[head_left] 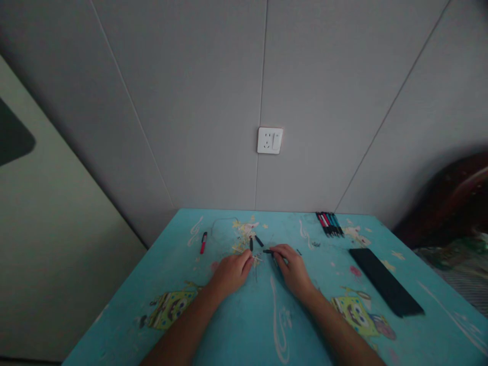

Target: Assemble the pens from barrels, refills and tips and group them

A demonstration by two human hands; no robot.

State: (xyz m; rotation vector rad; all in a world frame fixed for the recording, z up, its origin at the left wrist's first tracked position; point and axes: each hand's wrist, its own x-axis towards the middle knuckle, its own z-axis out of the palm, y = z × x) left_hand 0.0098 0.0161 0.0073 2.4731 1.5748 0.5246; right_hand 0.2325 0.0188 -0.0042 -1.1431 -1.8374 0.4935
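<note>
My left hand (234, 268) is closed in a pinch over the middle of the table. Thin pale pieces (257, 258) show by its fingertips; what it holds is too small to make out. To its right, my right hand (293, 265) pinches a short black pen part (268, 251) that points left. Beyond my hands lie two black pen pieces, one upright in view (251, 244) and one slanted (260, 241). A small dark piece (299, 252) rests just past my right hand.
A red pen with a black cap (203, 243) lies at the left. Several pens (330, 224) lie in a row at the back right. A long black flat case (386, 282) is on the right. The blue cartoon-printed table (244, 325) meets a grey wall with a socket (270, 140).
</note>
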